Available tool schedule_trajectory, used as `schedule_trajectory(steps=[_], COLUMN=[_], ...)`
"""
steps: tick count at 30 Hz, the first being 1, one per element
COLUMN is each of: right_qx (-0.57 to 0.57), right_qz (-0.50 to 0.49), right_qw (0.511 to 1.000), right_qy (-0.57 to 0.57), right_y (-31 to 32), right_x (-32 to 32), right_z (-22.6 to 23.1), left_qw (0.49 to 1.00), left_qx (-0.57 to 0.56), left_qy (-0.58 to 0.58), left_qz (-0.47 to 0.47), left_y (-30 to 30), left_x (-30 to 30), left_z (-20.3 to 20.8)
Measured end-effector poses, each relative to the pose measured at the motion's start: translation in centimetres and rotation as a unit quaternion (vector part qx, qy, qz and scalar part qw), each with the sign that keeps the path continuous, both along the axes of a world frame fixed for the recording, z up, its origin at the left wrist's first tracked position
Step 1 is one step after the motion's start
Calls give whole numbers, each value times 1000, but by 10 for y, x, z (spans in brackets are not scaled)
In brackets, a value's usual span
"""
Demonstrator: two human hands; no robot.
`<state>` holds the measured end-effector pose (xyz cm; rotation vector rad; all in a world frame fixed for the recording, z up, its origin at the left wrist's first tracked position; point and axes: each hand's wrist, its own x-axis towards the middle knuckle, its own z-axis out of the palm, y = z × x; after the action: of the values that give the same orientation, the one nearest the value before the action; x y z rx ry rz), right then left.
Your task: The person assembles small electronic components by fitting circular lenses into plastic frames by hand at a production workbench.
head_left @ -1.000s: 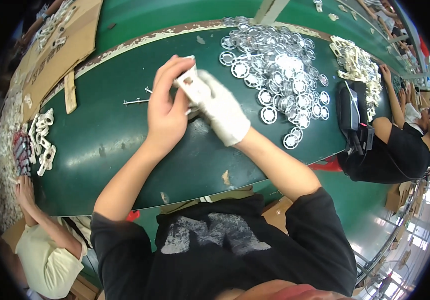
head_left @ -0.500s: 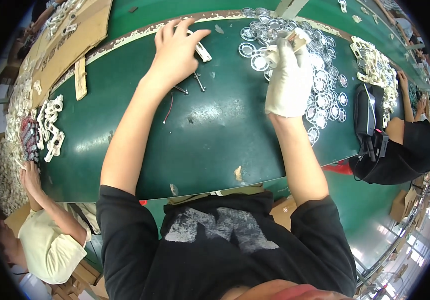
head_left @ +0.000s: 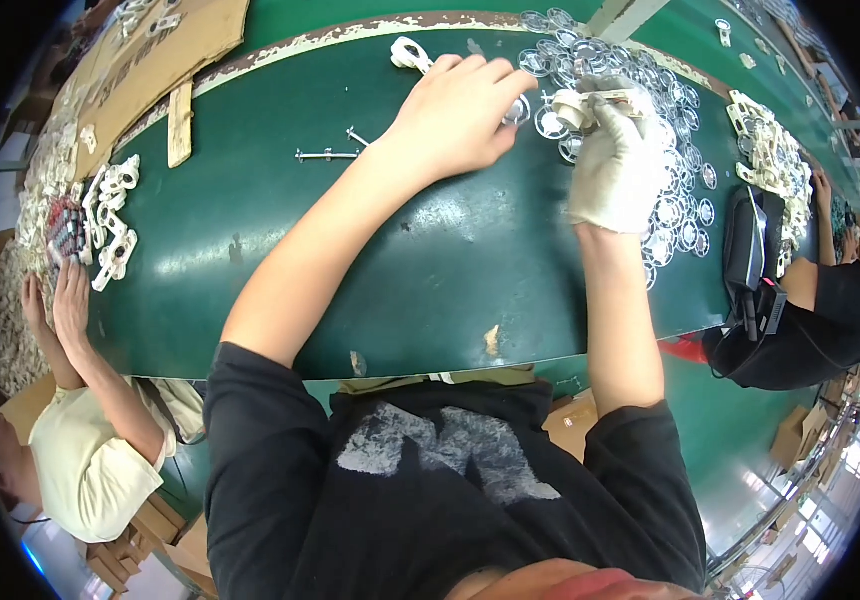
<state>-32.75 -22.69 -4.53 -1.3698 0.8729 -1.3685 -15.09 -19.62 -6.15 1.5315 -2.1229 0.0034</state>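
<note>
The right hand (head_left: 615, 170), gloved in white, grasps a white plastic housing (head_left: 572, 112) — its long axis runs roughly left to right, the round end facing the bare left hand (head_left: 455, 115). The left hand is spread palm-down, thumb and forefinger either side of a clear spoked disc (head_left: 520, 112); whether the disc is pinched or only lies between them, I cannot tell from this angle. That disc sits between the two hands, just left of the housing's round end — the left hand is clearly the nearer. Beyond the left hand's fingers a second white housing (head_left: 409, 53) lies partly covered; metal rods (head_left: 328, 155) rest left of the wrist on the green counter (head_left: 430, 270). The heap of clear discs (head_left: 665, 212) spreads beneath and right of the gloved hand.
</note>
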Motion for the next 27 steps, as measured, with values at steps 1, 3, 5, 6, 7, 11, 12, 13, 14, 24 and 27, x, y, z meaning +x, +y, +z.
schedule_trajectory(steps=[1, 3, 5, 6, 7, 11, 12, 13, 14, 24, 27], right_qx=[29, 58, 84, 104, 120, -24, -23, -8, 7, 241, 233], right_qz=[30, 49, 73, 100, 105, 113, 114, 123, 134, 300, 388], right_qw=[998, 991, 982, 975, 975, 993, 993, 992, 991, 873, 829], right_qy=[-55, -112, -151, -167, -158, 6, 9, -8, -26, -299, -327], right_y=[-2, 0, -2, -1, 2, 2, 1, 1, 1, 10, 15], right_x=[-3, 0, -2, 0, 2, 5, 2, 1, 0, 0, 2], right_z=[-1, 1, -3, -2, -1, -4, -6, -7, -8, 8, 6], left_qw=[999, 995, 989, 991, 993, 999, 997, 997, 998, 899, 847], left_qx=[12, 47, 69, 60, 39, -20, -39, -39, -3, 20, 30], left_qy=[-1, -5, 0, -14, -12, 39, 32, 35, -4, 436, 521], left_qz=[-32, -90, -131, -121, -109, 25, 55, 57, 56, -28, -104], left_y=[10, 34, 58, 69, 80, 100, 100, 99, 99, 107, 102], left_x=[1, 8, 13, 11, 9, -2, -8, -12, -16, 1, -4], left_z=[4, 9, 7, 1, 0, 0, 1, 2, 2, 9, 8])
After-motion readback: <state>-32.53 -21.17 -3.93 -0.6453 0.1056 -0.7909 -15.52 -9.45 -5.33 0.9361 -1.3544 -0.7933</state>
